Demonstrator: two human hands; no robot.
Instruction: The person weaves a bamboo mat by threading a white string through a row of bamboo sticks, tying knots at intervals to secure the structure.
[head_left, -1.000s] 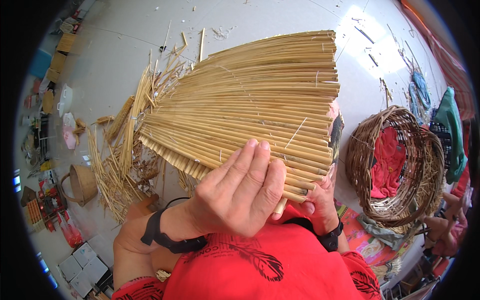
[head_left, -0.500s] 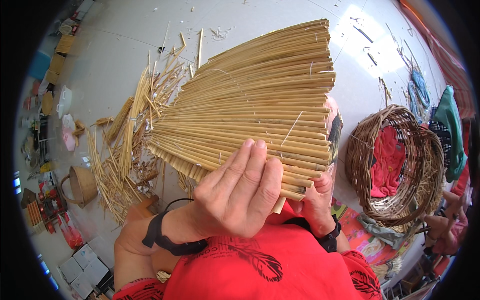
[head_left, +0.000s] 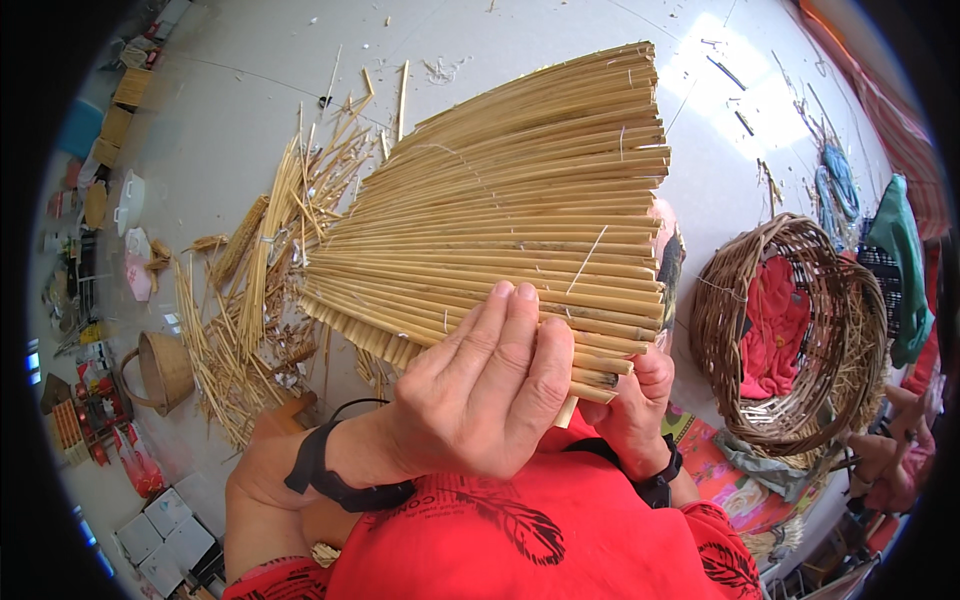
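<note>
A fan-shaped mat of straw-coloured reed stalks (head_left: 500, 190), stitched with thin white thread, spreads in front of me, narrow on the left and wide on the right. Across the near stalks lie the fingers of my left hand (head_left: 490, 390), pressing on top; its thumb is hidden. At the right cut ends, my right hand (head_left: 638, 405) has its fingers curled round the near corner, partly covered by the stalks. A short stalk end juts out below the mat between both hands.
Loose reed stalks and scraps (head_left: 250, 300) litter the floor at left, with a small handled basket (head_left: 170, 370) nearby. On the right stands a woven wicker basket (head_left: 715, 330) holding red cloth (head_left: 778, 325). Blue cord (head_left: 838, 185) lies beyond it.
The near edge of the mat and both hands have shifted very slightly to the right. The grip looks the same.
</note>
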